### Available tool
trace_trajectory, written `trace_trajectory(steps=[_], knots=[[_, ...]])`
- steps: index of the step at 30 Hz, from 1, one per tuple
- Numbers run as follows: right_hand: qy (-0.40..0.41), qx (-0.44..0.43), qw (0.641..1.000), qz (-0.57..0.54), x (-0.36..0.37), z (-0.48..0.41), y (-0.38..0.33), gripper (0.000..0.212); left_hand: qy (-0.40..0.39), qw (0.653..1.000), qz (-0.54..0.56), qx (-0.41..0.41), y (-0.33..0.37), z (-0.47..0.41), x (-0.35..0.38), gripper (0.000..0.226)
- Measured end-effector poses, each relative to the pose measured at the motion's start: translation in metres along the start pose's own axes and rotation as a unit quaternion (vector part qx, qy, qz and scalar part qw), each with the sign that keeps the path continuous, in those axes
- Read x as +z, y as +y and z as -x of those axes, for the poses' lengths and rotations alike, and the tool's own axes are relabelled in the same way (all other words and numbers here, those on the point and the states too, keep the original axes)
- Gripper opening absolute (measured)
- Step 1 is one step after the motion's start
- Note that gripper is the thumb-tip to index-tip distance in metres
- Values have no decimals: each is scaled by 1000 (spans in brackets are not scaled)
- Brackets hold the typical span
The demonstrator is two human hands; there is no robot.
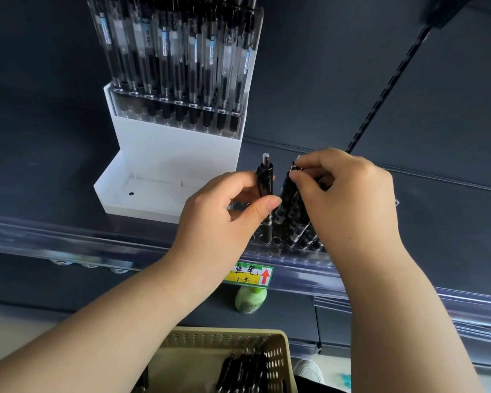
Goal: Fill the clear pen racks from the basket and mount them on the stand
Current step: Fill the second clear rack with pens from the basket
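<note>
a: start close in. what's left in the basket (278, 347)?

b: a clutch of dark pens (244, 370) still lies in its right corner, so the filling isn't finished, i'd say. a pale shoe (309, 371) shows on the floor just past its right side.

a: and above that?

b: a green bottle (250, 300) on the lower shelf, right under a yellow and green price label (250, 275) clipped in the clear rail (68, 236) along the shelf's front edge.

a: the hands?

b: both over the front edge of the shelf (423, 222). the left hand (224, 214) pinches a single pen (265, 177) upright between thumb and fingers. the right hand (343, 194) has its fingers curled round a bundle of pens (291, 205), tips down. below them lies a clear rack (267, 248) with rows of holes, many still open on its left side. whether any pen is fully seated, i can't tell.

a: so, midway?

b: roughly. further back, towards the shelf's left, the white stand (159, 154) already carries a full rack (176, 66) on its upper step. its front step holds no rack yet, so this one must be filled and mounted.

a: and the room?

b: a shop shelf, by the look of it: dark matte board, dark back panel, and a slotted upright strip (380, 89) running to the far right corner.
</note>
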State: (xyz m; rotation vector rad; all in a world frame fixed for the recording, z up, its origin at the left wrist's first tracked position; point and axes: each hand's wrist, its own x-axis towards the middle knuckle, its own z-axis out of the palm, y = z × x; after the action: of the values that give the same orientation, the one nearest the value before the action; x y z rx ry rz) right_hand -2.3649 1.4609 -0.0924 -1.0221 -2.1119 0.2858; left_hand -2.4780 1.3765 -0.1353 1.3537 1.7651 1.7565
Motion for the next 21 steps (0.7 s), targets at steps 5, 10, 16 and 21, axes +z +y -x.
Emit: trace_trajectory(steps=[5, 10, 16, 21], knots=[[-2, -8, 1000, 9, 1, 0, 0, 6, -2, 1000, -2, 14, 3, 0, 0, 19], [-1, -22, 999, 30, 2, 1, 0, 18, 12, 1000, 2, 10, 5, -1, -3, 26], [6, -70, 992, 104, 5, 2, -3, 24, 33, 999, -1, 6, 5, -6, -7, 25], [-3, -96, 987, 127, 8, 3, -11, 23, 30, 1000, -4, 3, 4, -6, -7, 20]])
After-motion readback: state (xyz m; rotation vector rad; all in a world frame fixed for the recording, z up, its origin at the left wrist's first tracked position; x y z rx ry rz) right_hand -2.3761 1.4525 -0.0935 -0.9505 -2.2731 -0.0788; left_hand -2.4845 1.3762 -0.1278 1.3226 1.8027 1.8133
